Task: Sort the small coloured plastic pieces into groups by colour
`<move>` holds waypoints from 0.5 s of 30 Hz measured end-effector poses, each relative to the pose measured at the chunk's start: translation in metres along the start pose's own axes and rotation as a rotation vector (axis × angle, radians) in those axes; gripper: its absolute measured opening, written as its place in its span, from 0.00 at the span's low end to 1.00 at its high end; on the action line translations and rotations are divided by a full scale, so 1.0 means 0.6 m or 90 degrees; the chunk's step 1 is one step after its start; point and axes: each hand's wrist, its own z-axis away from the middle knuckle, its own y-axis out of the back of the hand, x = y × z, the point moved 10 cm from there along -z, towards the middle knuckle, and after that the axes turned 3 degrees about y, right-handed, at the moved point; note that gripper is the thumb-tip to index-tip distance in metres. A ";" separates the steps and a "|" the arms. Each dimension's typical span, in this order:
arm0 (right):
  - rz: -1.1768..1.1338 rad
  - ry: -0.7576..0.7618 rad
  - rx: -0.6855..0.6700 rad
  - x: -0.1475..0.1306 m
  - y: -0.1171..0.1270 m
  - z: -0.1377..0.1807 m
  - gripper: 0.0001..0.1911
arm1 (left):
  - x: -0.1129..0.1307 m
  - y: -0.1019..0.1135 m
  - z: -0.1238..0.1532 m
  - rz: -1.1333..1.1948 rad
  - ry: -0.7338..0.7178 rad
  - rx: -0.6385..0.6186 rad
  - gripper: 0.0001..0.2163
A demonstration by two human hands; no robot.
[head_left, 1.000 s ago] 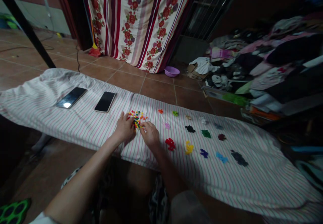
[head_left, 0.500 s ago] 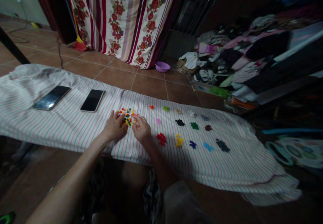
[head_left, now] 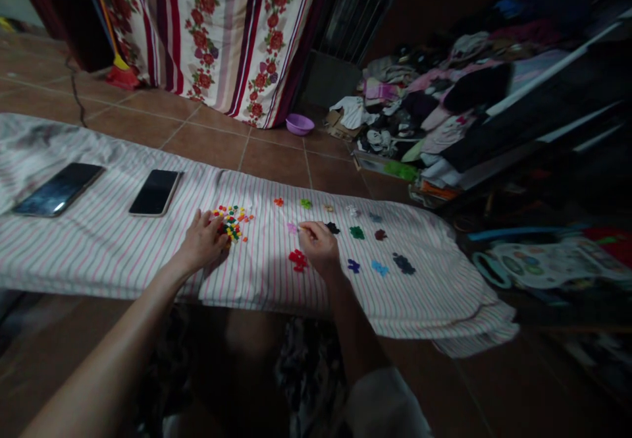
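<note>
Small bright pieces of mixed colours lie in a loose pile (head_left: 234, 222) on the striped cloth. At its left edge rests my left hand (head_left: 202, 239), its fingers stretched out and touching the pieces. My right hand (head_left: 320, 247) is closed in a pinch just right of the small pink pile (head_left: 292, 228); what is between the fingertips is too small to make out. Sorted piles lie round it: red (head_left: 298, 260), orange (head_left: 279, 201), lime green (head_left: 305, 203), dark green (head_left: 357, 232) and black (head_left: 334, 228), which my hand partly covers.
Farther right are brown (head_left: 380, 234), dark blue (head_left: 353, 265), light blue (head_left: 380, 267) and dark grey (head_left: 403, 263) piles. Two phones (head_left: 156, 192) lie at the left on the striped cloth (head_left: 266, 286). A purple basin (head_left: 299, 124) and heaped clothes (head_left: 424, 95) are beyond.
My right hand has moved right, from the mixed pile to beside the pink pile. My left hand stays at the mixed pile. The whole view has shifted, so things appear farther left.
</note>
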 end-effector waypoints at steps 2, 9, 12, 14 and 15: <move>0.052 -0.050 -0.030 0.041 0.030 0.014 0.12 | -0.002 0.002 -0.001 0.008 0.004 -0.001 0.21; 0.136 -0.188 -0.121 0.141 0.083 0.060 0.14 | 0.003 0.000 -0.006 0.028 0.012 -0.015 0.21; 0.153 -0.196 -0.151 0.152 0.084 0.068 0.15 | -0.002 -0.006 -0.007 0.024 0.032 -0.020 0.22; 0.165 -0.195 -0.169 0.156 0.079 0.073 0.16 | -0.001 -0.006 -0.008 0.027 0.029 -0.022 0.22; 0.167 -0.195 -0.174 0.157 0.076 0.075 0.16 | 0.002 -0.004 -0.009 0.030 0.021 -0.022 0.21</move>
